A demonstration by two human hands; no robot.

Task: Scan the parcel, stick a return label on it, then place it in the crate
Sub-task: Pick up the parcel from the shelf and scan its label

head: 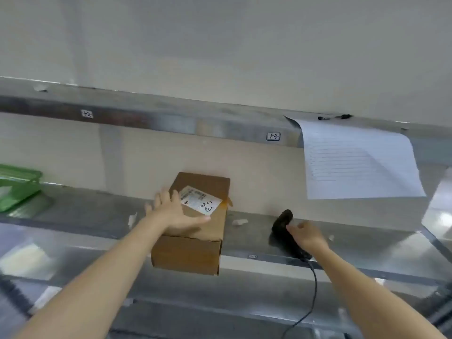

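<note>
The parcel (195, 223) sits on the shelf (367, 243), its near end overhanging the edge — the scanner (285, 225) lies to its right, a container (17, 185) far left, a hanging sheet (357, 162) behind right.

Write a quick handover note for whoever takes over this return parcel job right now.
Left hand: open, flat on top of the parcel, beside its white label.
Right hand: on the black scanner, which lies on the shelf; a closed grip is not clear.
Parcel overhangs the shelf's front edge.
Green crate far left.
Left: scan, return label, crate.
</note>
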